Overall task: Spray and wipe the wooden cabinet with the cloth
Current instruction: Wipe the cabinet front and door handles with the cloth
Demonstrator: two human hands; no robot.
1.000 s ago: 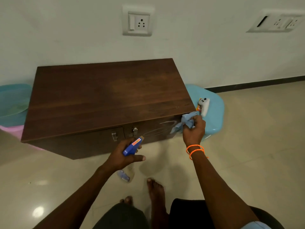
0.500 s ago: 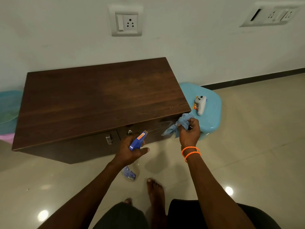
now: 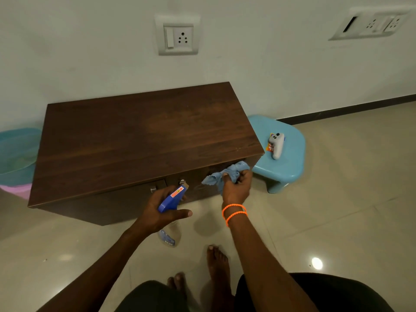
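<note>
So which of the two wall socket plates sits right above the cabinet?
The left socket plate, with one switch and one socket, is above the wooden cabinet. The wider plate hangs far right.

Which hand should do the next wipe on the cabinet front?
Right hand: it holds the cloth against the cabinet front. The left hand is full with the spray bottle.

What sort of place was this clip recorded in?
Probably a room in a home. A low wooden cabinet stands on a glossy tiled floor against a plain wall with switch-and-socket plates, and a small blue plastic stool sits beside it.
</note>
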